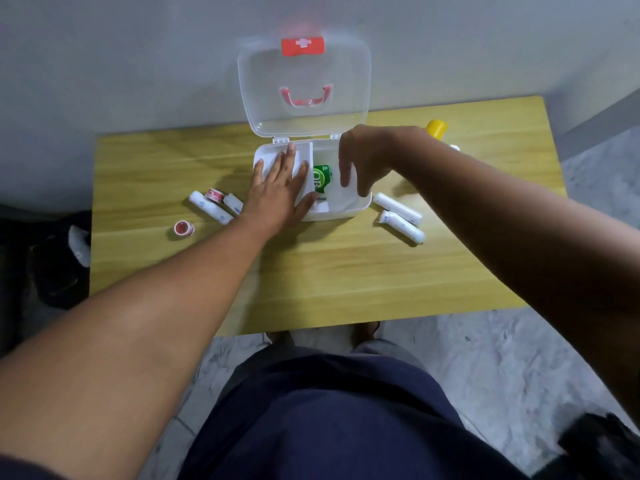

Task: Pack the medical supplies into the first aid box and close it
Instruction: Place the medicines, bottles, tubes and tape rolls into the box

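So the first aid box (360,202) is sitting open on the wooden table (311,271), clear lid (304,74) tipped back against the wall with its red clasp (303,46) up top. The left hand (280,192) lies flat over the left compartment of the box, fingers (290,157) spread wide and holding nothing, palm pressing on the near left rim. The right hand (363,161) hovers over the right side of the box, fingers (344,174) loosely curled and pointing down, gripping nothing as far as I can see. Right between the two sets of fingertips there's a green packet (322,178) already lying in the box. Just left of the left wrist are two white gauze rolls (211,207) with a red-and-white tape roll (215,194) tucked between them, and a second small red tape roll (183,228) sits a bit nearer to me. Below and to the right of the right fingers, just beside the box, two more white rolls (400,216) lie on the table. A yellow bottle (436,128) peeks out behind the right wrist, mostly hidden
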